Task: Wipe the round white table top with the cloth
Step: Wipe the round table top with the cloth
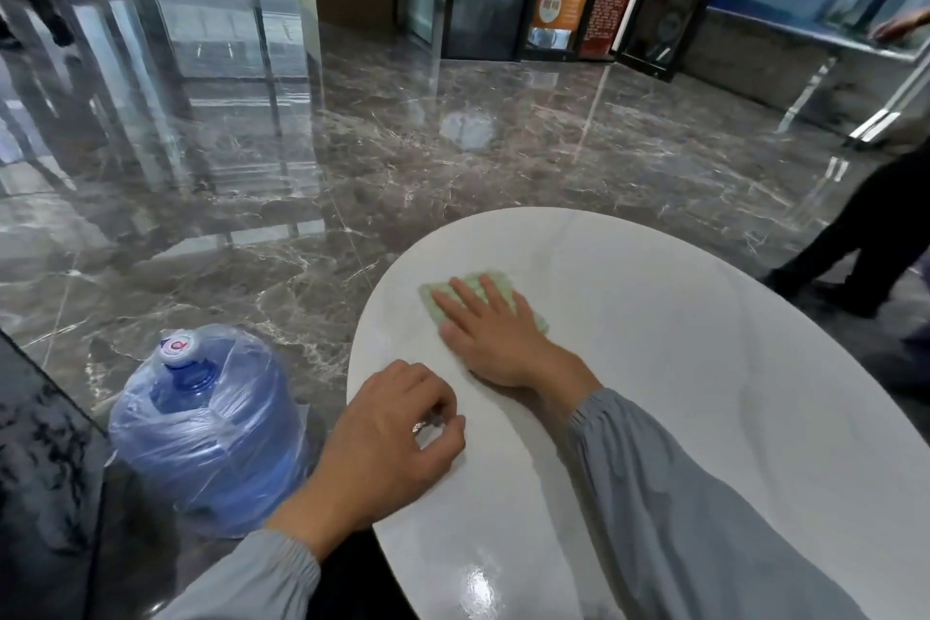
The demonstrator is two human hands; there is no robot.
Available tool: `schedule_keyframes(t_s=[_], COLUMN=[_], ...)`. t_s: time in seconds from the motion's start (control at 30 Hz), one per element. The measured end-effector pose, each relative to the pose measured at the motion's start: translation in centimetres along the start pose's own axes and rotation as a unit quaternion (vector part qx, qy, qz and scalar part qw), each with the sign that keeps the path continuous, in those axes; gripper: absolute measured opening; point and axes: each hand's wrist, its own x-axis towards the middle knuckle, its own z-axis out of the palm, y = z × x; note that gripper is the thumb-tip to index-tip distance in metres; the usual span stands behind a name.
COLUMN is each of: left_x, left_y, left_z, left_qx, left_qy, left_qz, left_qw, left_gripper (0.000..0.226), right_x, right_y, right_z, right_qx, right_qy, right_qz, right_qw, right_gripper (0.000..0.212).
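The round white table top (pixel 704 368) fills the lower right of the head view. A light green cloth (pixel 483 281) lies flat on it near the far left rim. My right hand (pixel 490 335) presses down on the cloth with straight, spread fingers and covers most of it. My left hand (pixel 387 438) rests on the table's near left edge, its fingers curled under with nothing in them.
A large blue water jug (pixel 211 428) wrapped in clear plastic stands on the marble floor just left of the table. A dark counter (pixel 45 468) sits at the lower left. A person's legs (pixel 855 242) stand past the table's right side.
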Motion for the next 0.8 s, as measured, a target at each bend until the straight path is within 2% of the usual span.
schedule_keyframes(t_s=[0.07,0.17,0.3,0.4,0.5,0.63,0.7,0.8], left_x=[-0.1,-0.1,0.0,-0.1,0.0,0.2,0.3,0.3], left_y=[0.0,-0.1,0.1,0.0,0.0,0.1,0.1,-0.1], left_z=[-0.1,-0.2,0.0,0.0,0.1,0.4,0.4,0.4], left_qx=[0.013,0.030,0.046,0.047,0.048,0.049,0.053,0.055], left_qy=[-0.017,-0.034,-0.046,-0.043,-0.045,-0.047,-0.055,-0.058], left_qz=[0.003,0.012,0.012,0.010,0.008,-0.001,0.003,0.000], left_qw=[1.000,0.999,0.998,0.998,0.998,0.998,0.997,0.997], left_gripper=[0.011,0.010,0.015,0.016,0.017,0.016,0.015,0.016], right_x=[-2.6,-6.0,-11.8,-17.5,-21.7,-20.9,-18.4,-13.1], right_y=[0.1,4.4,15.9,25.0,29.4,27.3,24.4,17.8], right_z=[0.8,0.6,-0.1,0.2,0.1,-0.4,-0.8,-0.6], right_qx=[0.012,0.033,0.045,0.079,0.101,0.119,0.130,0.096], right_qy=[0.009,0.019,0.040,0.059,0.074,0.068,0.060,0.061], right_qz=[-0.027,0.031,0.212,0.361,0.460,0.491,0.448,0.329], right_qw=[1.000,0.999,0.975,0.927,0.879,0.860,0.883,0.937], right_gripper=[0.054,0.055,0.057,0.063,0.063,0.059,0.057,0.055])
